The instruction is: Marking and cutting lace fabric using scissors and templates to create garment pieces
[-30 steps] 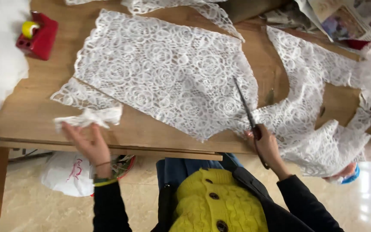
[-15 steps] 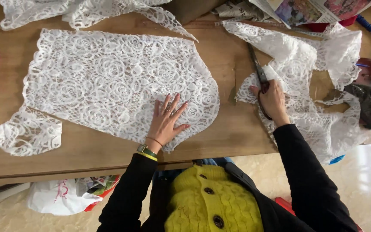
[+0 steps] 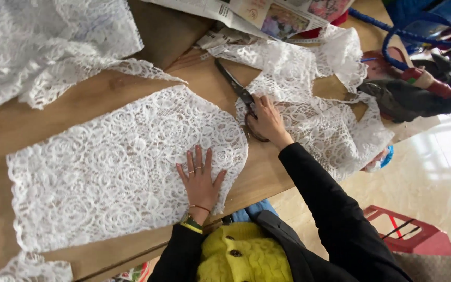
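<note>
Left hand, lower centre of frame: open, fingers spread, pressed flat on the cut lace panel on the wooden table. Right hand, just right of centre: closed around the scissors, beside lace offcuts.

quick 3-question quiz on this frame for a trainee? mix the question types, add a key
1. True or false: the left hand lies flat, fingers spread, on the cut lace panel.
2. What does the right hand grip? A) scissors B) a pencil C) a tape measure
3. Fill in: the lace pieces lie on a wooden ___.

Key
1. True; the palm presses on the panel near its rounded edge.
2. A; the scissors rest on the table, blades pointing away from the person, beside the lace offcut.
3. Table.
</note>
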